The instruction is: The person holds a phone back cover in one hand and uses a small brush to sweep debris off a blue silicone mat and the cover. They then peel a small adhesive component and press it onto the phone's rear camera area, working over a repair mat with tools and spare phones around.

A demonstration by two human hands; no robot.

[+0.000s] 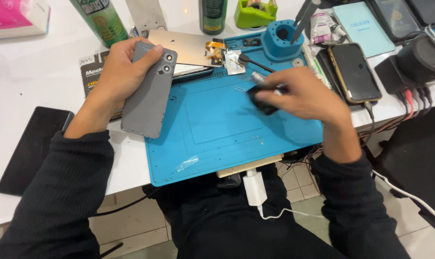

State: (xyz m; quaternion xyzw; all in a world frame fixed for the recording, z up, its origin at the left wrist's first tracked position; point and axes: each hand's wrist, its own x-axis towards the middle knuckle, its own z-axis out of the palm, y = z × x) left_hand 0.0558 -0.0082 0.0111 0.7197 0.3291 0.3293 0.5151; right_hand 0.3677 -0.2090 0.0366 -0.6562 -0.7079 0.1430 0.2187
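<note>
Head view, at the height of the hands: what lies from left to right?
Black phone lying flat → left hand holding a grey phone back cover → blue work mat → right hand gripping a small dark tool → gold-edged phone.

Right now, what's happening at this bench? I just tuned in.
A person in black sleeves sits at a white table with a blue silicone repair mat. The left hand grips a grey phone back cover with two camera holes, raised over the mat's left edge. The right hand holds a small black object, blurred, with a metal-tipped tool beside it. A second phone with a gold frame lies to the right, plugged in.
</note>
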